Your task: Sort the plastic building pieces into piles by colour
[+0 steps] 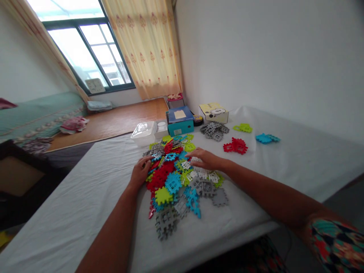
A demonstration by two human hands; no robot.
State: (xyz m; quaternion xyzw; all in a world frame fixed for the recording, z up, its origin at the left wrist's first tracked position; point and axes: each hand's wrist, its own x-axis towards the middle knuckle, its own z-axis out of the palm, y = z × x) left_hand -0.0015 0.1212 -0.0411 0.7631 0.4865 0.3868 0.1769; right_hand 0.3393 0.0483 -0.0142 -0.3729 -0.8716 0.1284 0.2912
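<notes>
Behind the big pile of flat, notched plastic pieces (173,182) in red, blue, green, grey and white sat a see-through plastic tub (143,131) and a boxy blue container (181,127); I couldn't tell what was inside. The pile lay on a wrinkly pale cloth (93,182). The left hand (140,170) touched its left edge, fingers a bit curled. The right hand (205,158) was at its right side, fingers loosely apart. I couldn't tell if either held a piece.
</notes>
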